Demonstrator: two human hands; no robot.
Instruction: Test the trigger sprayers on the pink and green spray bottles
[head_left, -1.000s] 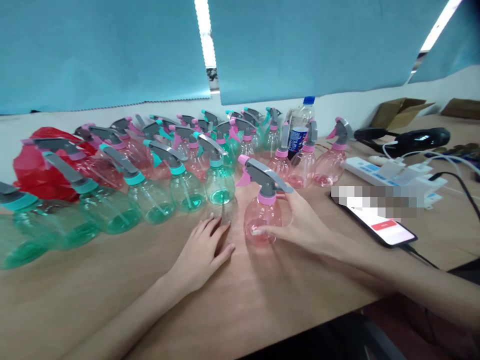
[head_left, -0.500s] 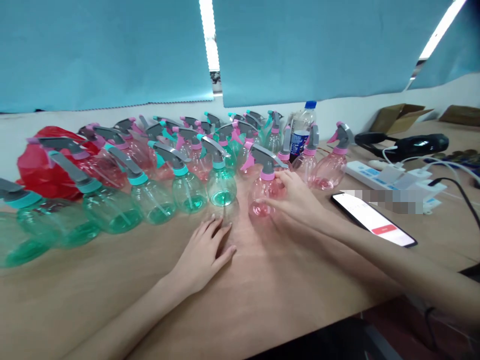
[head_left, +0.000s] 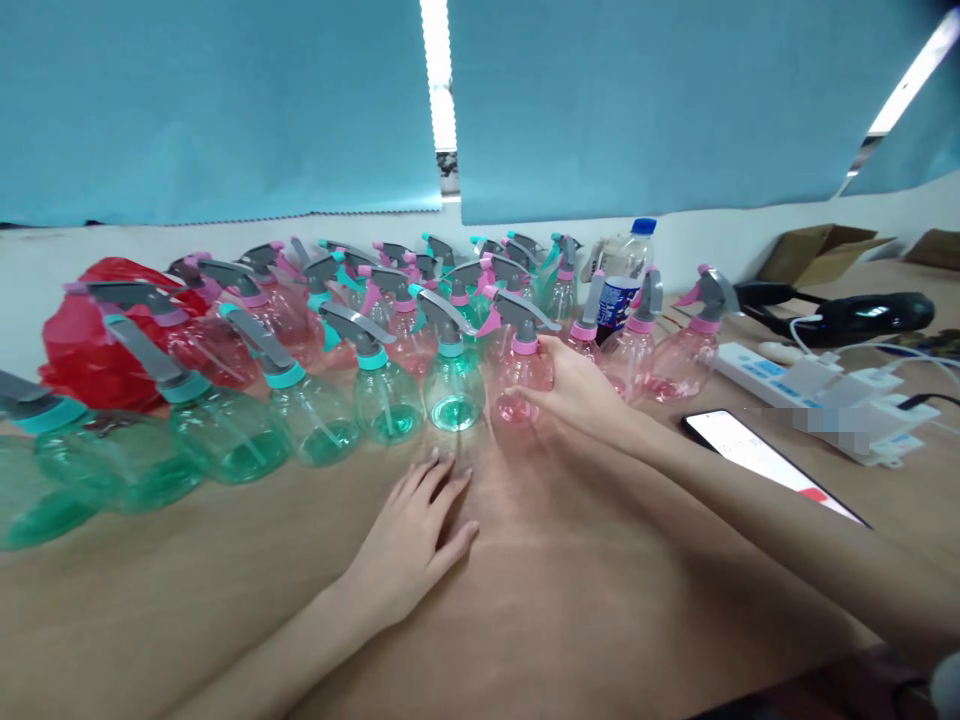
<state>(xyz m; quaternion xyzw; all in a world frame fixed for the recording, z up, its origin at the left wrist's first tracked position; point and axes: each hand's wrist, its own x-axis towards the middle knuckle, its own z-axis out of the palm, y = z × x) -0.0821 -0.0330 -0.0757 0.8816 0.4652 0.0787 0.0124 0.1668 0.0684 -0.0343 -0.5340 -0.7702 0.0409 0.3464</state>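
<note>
My right hand [head_left: 581, 390] grips a pink spray bottle [head_left: 516, 408] by its round body, with thumb and fingers on either side. The bottle is upright on the wooden table [head_left: 570, 580], its grey trigger head above a pink collar. Left of it, close by, stands a green spray bottle [head_left: 453, 395] with a turquoise collar and a little liquid showing. My left hand [head_left: 409, 535] lies flat on the table in front of these bottles, fingers spread and holding nothing. Another green spray bottle [head_left: 388, 405] stands beyond its fingertips.
Several green spray bottles [head_left: 225, 435] line the left front, with more pink and green ones behind. A red plastic bag [head_left: 97, 345] sits at left. On the right are a blue-capped bottle [head_left: 626, 270], a phone [head_left: 757, 455], a power strip [head_left: 757, 370] and an open carton [head_left: 814, 250].
The pink spray bottle in my right hand has moved left, closer to the green one beside it. My left hand stays flat on the table. The camera view has shifted slightly.
</note>
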